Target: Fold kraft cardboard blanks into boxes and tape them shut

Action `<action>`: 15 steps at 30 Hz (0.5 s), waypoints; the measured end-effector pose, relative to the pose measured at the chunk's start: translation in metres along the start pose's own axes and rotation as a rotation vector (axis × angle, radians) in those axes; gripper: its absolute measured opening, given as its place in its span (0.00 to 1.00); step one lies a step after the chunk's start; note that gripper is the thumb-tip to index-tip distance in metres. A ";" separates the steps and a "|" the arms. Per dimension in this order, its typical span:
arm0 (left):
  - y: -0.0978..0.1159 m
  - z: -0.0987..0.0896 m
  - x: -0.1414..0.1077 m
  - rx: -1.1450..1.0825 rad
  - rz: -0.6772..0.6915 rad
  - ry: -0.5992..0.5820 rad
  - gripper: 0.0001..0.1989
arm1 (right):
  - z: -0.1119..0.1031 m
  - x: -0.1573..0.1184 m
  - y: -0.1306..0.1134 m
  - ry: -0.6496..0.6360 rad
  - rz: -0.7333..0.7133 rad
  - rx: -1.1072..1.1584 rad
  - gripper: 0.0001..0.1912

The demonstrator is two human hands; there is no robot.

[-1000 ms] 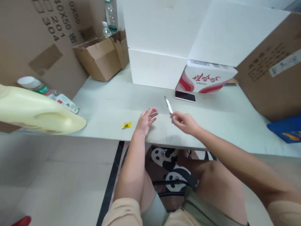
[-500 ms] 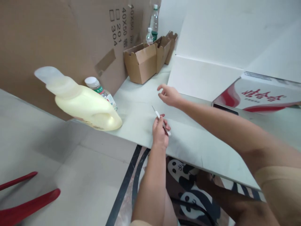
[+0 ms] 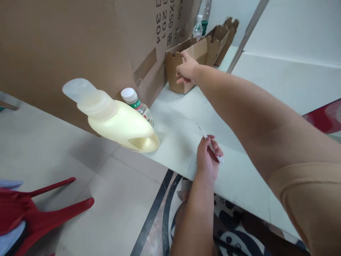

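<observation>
Low over the table (image 3: 176,131), my left hand (image 3: 209,156) is wrapped round a thin white stick-like tool (image 3: 213,147) with a fine dark tip that points away from me. My right hand (image 3: 186,69) reaches to the front cardboard box (image 3: 174,76) of a row. Its index finger is stretched out at the box's upper edge, the other fingers are partly curled, and nothing shows in it. Whether the finger touches the box is unclear. A large pale yellow bottle (image 3: 122,124) leans at the left, beside a small clear bottle with a white cap (image 3: 137,103).
A big cardboard sheet (image 3: 87,46) rises at the back left. Clear bottles (image 3: 198,30) stand behind the small boxes. A white panel (image 3: 287,71) is at the right, with a red and white box (image 3: 326,115) near it. A red chair (image 3: 53,213) stands on the floor at lower left.
My right hand has moved forward from above the table to the front box, its index finger now extended. My left hand still holds the white tool. The view has shifted left.
</observation>
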State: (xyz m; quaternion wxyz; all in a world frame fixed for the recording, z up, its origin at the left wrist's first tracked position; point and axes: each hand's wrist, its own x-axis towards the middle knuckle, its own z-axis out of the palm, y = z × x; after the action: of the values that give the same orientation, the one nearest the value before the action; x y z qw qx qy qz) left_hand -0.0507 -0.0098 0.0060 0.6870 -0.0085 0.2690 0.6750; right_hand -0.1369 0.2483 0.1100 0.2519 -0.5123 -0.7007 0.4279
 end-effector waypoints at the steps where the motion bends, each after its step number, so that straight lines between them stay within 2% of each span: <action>1: 0.000 0.001 -0.001 -0.002 -0.005 0.001 0.17 | 0.000 -0.002 0.003 0.003 -0.006 -0.011 0.43; 9: 0.009 0.004 0.001 -0.022 0.022 0.033 0.13 | 0.002 -0.006 0.019 0.022 -0.035 -0.205 0.33; 13: 0.011 0.004 0.002 -0.039 0.023 0.042 0.11 | -0.006 -0.007 0.024 0.102 -0.102 -0.296 0.24; 15: 0.011 0.004 0.001 -0.041 0.023 0.034 0.12 | -0.012 -0.008 0.025 0.147 -0.146 -0.317 0.26</action>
State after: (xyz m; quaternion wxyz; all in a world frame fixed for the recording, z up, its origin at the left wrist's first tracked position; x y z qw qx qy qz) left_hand -0.0594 -0.0062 0.0127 0.6740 -0.0310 0.2671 0.6880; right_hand -0.1120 0.2481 0.0958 0.2490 -0.5232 -0.7745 0.2539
